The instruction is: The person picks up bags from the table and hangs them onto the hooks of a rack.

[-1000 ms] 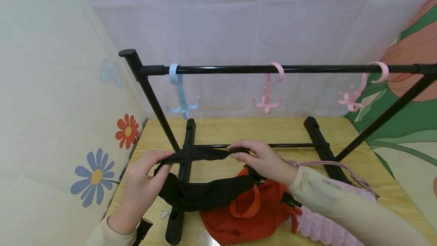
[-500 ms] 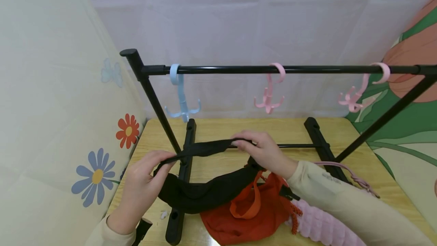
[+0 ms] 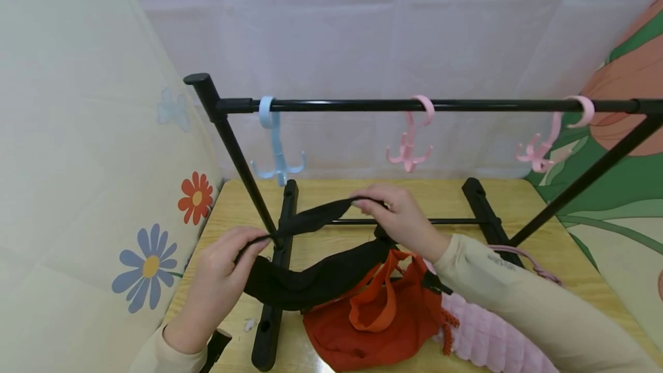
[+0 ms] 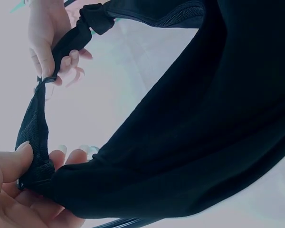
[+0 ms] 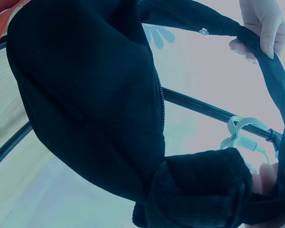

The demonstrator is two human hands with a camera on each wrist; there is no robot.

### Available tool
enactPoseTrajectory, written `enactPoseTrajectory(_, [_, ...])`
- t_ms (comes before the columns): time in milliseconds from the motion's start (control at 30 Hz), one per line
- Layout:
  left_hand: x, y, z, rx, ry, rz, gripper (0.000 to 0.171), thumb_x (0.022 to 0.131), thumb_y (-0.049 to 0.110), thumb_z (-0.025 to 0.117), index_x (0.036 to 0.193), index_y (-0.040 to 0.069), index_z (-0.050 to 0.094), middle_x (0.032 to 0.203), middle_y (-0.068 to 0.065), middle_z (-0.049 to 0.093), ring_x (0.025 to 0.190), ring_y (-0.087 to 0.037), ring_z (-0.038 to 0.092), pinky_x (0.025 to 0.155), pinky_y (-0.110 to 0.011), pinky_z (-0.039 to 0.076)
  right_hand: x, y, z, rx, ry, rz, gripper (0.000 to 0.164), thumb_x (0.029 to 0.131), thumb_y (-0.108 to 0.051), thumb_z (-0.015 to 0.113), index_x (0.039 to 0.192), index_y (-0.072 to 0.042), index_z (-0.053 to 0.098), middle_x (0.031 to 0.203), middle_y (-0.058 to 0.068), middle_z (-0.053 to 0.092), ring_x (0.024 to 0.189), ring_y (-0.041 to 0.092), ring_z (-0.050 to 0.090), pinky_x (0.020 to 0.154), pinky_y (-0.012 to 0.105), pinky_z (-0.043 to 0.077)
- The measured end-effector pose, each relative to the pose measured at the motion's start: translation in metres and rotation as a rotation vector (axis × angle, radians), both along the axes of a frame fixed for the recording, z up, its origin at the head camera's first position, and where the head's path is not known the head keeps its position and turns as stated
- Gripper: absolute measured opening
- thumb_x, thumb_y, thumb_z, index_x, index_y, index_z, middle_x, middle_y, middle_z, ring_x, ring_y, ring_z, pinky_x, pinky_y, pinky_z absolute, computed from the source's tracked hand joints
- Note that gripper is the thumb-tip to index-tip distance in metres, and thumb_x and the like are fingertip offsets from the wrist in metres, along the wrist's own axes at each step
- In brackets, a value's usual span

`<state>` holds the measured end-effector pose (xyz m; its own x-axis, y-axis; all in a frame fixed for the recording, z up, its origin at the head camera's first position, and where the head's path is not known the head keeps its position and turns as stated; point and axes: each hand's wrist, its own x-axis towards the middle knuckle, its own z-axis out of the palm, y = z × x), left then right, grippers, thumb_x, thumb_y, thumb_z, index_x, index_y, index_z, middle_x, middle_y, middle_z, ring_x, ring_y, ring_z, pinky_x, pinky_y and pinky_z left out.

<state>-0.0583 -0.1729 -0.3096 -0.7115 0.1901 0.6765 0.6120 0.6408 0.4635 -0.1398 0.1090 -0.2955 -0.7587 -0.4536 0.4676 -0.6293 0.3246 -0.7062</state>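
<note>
A black zippered shoulder bag [image 3: 311, 289] hangs low over the table between both hands, its body sagging in a curve. My left hand [image 3: 220, 269] pinches the left end of its strap [image 3: 311, 220] between thumb and fingers. Further right and a little higher, my right hand [image 3: 401, 220] pinches the same strap near its other end. The strap bows upward, leaving a gap above the bag body. In the right wrist view the zipper [image 5: 160, 99] runs along the bag's edge. Both hands' grips on the strap show in the left wrist view.
A black rack bar [image 3: 342, 105] crosses behind, carrying a light blue hook [image 3: 277, 148] and two pink hooks, one in the middle [image 3: 408, 145] and one at right. An orange-red bag [image 3: 373, 344] and a pink quilted bag [image 3: 487, 327] lie on the wooden table [image 3: 404, 197].
My right hand has risen slightly, lifting the strap and the bag's right end, and more of the orange-red bag shows. My left hand stays almost in place.
</note>
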Motion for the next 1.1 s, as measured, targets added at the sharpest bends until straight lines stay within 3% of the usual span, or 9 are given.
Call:
enactPoseTrajectory(167, [-0.001,0.000,0.000,0.009,0.000,-0.021,0.007,0.090,0.000,0.065,0.094,0.003,0.070,0.088,-0.002,0.067,0.077,-0.011,0.061,0.073,-0.012,0.048,-0.002,-0.001,0.001,-0.005,0.019,-0.004,0.018,0.093,-0.001,0.062,0.109,0.000,0.072,0.092,0.005,0.070,0.079,0.020,0.063,0.071,0.033,0.052])
enactPoseTrajectory(533, [-0.003,0.001,0.001,0.017,0.008,0.003,0.022,0.079,-0.015,0.069,0.090,0.003,0.068,0.086,0.002,0.065,0.071,-0.009,0.056,0.067,-0.014,0.046,-0.008,-0.005,0.006,0.008,0.051,-0.041,0.018,0.092,-0.001,0.063,0.108,0.001,0.072,0.092,0.007,0.070,0.079,0.023,0.063,0.070,0.034,0.051])
enactPoseTrajectory(1100, [-0.003,0.004,0.004,0.058,-0.110,0.083,0.013,0.087,-0.008,0.065,0.085,0.005,0.065,0.077,0.001,0.059,0.064,-0.009,0.046,0.056,-0.024,0.039,-0.018,-0.010,0.005,0.013,0.217,-0.070,0.017,0.089,0.000,0.067,0.105,-0.001,0.074,0.085,0.005,0.069,0.068,0.012,0.056,0.061,0.030,0.045])
